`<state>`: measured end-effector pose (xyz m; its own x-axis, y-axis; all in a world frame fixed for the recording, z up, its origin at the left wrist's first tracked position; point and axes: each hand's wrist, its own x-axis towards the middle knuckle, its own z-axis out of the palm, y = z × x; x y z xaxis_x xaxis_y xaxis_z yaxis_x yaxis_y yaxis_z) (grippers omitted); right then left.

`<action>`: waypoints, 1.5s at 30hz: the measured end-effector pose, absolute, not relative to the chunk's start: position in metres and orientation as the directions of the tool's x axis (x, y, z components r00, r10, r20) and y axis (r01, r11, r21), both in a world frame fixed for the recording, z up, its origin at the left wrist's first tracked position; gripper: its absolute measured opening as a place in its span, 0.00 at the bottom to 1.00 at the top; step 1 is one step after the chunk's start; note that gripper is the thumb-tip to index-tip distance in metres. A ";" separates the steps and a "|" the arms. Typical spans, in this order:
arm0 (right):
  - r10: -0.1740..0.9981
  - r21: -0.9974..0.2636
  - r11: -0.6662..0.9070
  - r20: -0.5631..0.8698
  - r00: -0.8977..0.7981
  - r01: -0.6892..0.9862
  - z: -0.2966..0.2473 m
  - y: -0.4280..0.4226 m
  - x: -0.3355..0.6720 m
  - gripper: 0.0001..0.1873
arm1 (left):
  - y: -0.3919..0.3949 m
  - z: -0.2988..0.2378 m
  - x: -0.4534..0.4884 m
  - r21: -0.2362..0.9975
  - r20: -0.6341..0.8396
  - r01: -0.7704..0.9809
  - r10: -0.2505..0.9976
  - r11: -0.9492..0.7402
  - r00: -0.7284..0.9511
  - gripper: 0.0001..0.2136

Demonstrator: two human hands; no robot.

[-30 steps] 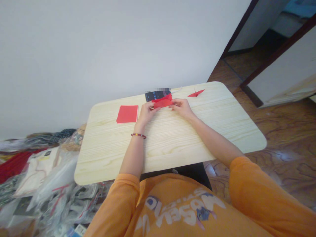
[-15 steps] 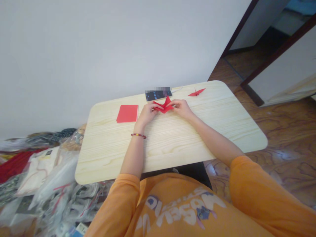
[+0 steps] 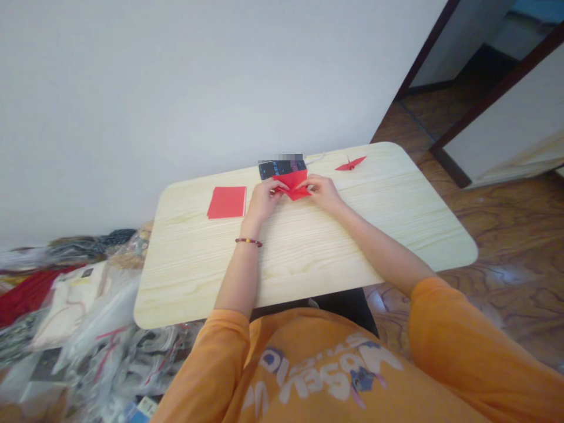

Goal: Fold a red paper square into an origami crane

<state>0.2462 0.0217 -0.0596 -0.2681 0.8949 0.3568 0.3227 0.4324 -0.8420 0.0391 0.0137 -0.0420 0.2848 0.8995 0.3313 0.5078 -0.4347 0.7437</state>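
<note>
A partly folded sheet of red origami paper (image 3: pixel 292 183) is held between both hands, just in front of the phone. My left hand (image 3: pixel 264 201) pinches its left side, fingers closed on the paper. On the other side my right hand (image 3: pixel 325 191) grips the right edge between thumb and fingers. Left of my left hand lies a stack of square red paper (image 3: pixel 226 202). A finished red paper crane (image 3: pixel 351 164) rests beyond my right hand, wings spread.
The light wooden table (image 3: pixel 299 252) stands against a white wall. A dark phone (image 3: pixel 268 170) with a white cable lies at its back edge, partly covered by the paper. Clothes and plastic bags (image 3: pixel 101 317) are heaped on the left; a doorway is on the right.
The red paper has opened from a pointed, star-like shape into a wider, flatter one, its back edge now overlapping the phone. Both hands keep hold and have barely moved.
</note>
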 end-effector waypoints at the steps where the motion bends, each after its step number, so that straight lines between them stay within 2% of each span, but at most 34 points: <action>1: 0.893 -0.836 0.438 0.362 -0.269 0.329 -0.059 0.021 0.246 0.10 | 0.014 -0.041 0.040 0.752 0.336 0.493 0.898 -0.437 0.283 0.11; 19: 0.885 -0.831 0.463 0.414 -0.211 0.308 -0.056 0.017 0.243 0.11 | 0.013 -0.043 0.045 0.764 0.397 0.418 0.869 -0.491 0.295 0.06; 28: 0.885 -0.838 0.463 0.417 -0.208 0.290 -0.058 0.018 0.242 0.13 | 0.016 -0.043 0.043 0.703 0.352 0.541 0.887 -0.461 0.299 0.08; 36: 0.879 -0.823 0.473 0.419 -0.227 0.314 -0.057 0.016 0.241 0.10 | 0.010 -0.042 0.046 0.623 0.369 0.581 0.852 -0.523 0.371 0.08; 39: 0.896 -0.842 0.443 0.400 -0.193 0.309 -0.056 0.015 0.239 0.12 | 0.006 -0.043 0.050 0.684 0.365 0.547 0.876 -0.482 0.316 0.16; 43: 0.916 -0.889 0.398 0.372 -0.148 0.228 -0.052 0.012 0.237 0.24 | 0.004 -0.044 0.058 0.776 0.322 0.500 0.924 -0.383 0.207 0.34; 45: 0.930 -0.913 0.363 0.341 -0.138 0.189 -0.052 0.012 0.235 0.22 | 0.006 -0.047 0.060 0.812 0.293 0.476 0.941 -0.338 0.167 0.37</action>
<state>0.2351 0.0117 -0.0517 -0.1381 0.9299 0.3410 0.1890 0.3627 -0.9125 0.0600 0.0060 -0.0467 0.1670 0.9413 0.2935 0.4764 -0.3376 0.8118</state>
